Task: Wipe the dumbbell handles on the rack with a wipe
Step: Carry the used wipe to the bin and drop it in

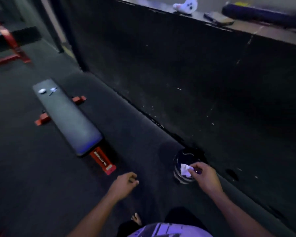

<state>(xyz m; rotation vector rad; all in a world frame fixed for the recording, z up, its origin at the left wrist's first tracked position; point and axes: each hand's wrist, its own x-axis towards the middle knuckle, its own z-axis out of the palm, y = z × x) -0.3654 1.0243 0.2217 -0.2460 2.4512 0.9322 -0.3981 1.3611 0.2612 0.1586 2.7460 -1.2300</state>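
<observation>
My right hand (205, 177) pinches a crumpled white wipe (185, 169) at its fingertips, right over a small dark waste bin (179, 159) that stands on the floor against a black counter wall. My left hand (126, 183) hangs lower left of the bin, fingers loosely curled, holding nothing. No dumbbells or rack appear in this view.
A black flat bench (67, 117) with red feet lies on the dark floor to the left, two small light objects (47, 90) on its far end. A tall black counter (212, 74) fills the right; a white plush toy (186, 6) sits on top. A red frame (10, 47) stands far left.
</observation>
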